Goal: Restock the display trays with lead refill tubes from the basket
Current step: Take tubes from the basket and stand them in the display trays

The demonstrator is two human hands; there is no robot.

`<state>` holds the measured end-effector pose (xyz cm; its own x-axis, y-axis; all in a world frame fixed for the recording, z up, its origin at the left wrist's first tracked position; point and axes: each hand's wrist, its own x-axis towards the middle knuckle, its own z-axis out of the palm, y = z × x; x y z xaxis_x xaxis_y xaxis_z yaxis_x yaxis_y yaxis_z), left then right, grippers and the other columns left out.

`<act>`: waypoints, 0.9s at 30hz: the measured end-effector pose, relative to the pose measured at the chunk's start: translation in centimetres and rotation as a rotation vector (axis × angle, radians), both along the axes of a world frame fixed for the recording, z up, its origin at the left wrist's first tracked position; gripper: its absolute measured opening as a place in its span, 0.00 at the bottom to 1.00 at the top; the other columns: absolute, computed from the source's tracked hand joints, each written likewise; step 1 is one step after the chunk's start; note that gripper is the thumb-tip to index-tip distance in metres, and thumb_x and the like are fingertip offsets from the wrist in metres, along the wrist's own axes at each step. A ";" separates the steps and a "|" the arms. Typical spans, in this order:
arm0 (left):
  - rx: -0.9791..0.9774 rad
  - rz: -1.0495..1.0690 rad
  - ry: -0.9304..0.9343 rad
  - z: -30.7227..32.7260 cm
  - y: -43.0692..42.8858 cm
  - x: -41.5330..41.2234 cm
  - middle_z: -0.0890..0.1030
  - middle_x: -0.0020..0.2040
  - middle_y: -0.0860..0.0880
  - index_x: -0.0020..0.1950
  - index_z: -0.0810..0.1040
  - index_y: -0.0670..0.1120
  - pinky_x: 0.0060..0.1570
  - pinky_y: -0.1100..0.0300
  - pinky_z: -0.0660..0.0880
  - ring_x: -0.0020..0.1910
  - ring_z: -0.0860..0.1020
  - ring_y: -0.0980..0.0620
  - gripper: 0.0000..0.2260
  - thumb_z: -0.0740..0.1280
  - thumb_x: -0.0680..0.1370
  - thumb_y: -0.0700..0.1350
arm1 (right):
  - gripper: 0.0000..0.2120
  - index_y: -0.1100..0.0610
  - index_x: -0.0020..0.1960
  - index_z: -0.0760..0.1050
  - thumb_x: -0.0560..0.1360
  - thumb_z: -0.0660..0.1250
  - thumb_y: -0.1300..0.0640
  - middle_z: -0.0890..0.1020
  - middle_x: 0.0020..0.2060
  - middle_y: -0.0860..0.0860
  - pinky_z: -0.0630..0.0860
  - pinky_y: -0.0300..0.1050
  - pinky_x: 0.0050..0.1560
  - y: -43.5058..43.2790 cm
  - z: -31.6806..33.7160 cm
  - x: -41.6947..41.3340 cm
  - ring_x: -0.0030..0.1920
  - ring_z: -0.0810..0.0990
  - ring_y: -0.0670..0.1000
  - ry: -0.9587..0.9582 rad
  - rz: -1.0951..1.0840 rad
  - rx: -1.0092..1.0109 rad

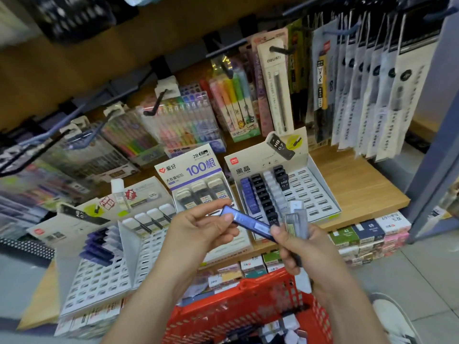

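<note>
The blue tube (pixel 248 223) is held slanting between both hands, above the basket (pixel 250 304) and just in front of the shelf. The left hand (pixel 201 227) pinches its upper end, probably to draw it out for the blue row in the right tray (pixel 318 194). The right hand (pixel 298 247) grips its lower end together with a bundle of grey tubes (pixel 295 220), likely kept as ready stock.

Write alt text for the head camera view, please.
The left hand and right hand hold a blue tube between them above a red basket; the right also grips grey tubes. Behind, shelf trays stand partly filled.
</note>
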<state>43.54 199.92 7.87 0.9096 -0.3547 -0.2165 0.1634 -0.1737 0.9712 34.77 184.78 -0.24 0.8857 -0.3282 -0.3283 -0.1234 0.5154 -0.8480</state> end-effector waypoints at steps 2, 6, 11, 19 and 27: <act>0.017 0.013 -0.017 0.2 0.9 0.2 0.84 0.39 0.39 0.51 0.83 0.44 0.34 0.65 0.78 0.34 0.82 0.49 0.13 0.71 0.67 0.41 | 0.20 0.66 0.51 0.77 0.67 0.73 0.51 0.74 0.25 0.53 0.65 0.39 0.23 0.6 0.2 0.1 0.23 0.68 0.48 0.001 0.081 0.001; 0.058 0.045 -0.069 0.3 2.9 0.4 0.83 0.34 0.40 0.45 0.82 0.41 0.31 0.65 0.77 0.30 0.80 0.51 0.11 0.72 0.65 0.44 | 0.17 0.63 0.49 0.76 0.72 0.71 0.49 0.74 0.25 0.54 0.64 0.39 0.23 2.2 0.8 0.8 0.23 0.67 0.48 0.009 0.164 0.008; 0.158 0.078 -0.151 0.7 5.7 0.7 0.80 0.30 0.42 0.41 0.81 0.37 0.27 0.64 0.74 0.27 0.77 0.51 0.13 0.72 0.65 0.48 | 0.14 0.59 0.47 0.75 0.71 0.72 0.49 0.74 0.31 0.53 0.63 0.39 0.25 4.5 1.3 2.0 0.26 0.66 0.48 -0.065 0.278 0.051; 0.142 0.117 -0.124 0.9 9.7 1.6 0.81 0.32 0.41 0.40 0.85 0.43 0.30 0.64 0.76 0.29 0.78 0.51 0.06 0.69 0.75 0.42 | 0.09 0.58 0.46 0.77 0.73 0.71 0.53 0.78 0.31 0.55 0.64 0.38 0.23 7.8 1.9 3.4 0.25 0.68 0.47 -0.026 0.278 0.021; 0.146 0.064 -0.174 1.2 8.4 1.6 0.81 0.31 0.43 0.40 0.83 0.41 0.30 0.65 0.75 0.28 0.76 0.53 0.05 0.70 0.75 0.39 | 0.12 0.61 0.52 0.78 0.77 0.69 0.53 0.80 0.33 0.57 0.64 0.39 0.23 6.6 2.8 2.3 0.25 0.67 0.48 0.032 0.182 -0.047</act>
<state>45.12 208.27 9.08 0.9573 -0.2715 -0.0990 0.0107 -0.3092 0.9509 37.02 191.41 2.60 0.9212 -0.1789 -0.3456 -0.2387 0.4418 -0.8648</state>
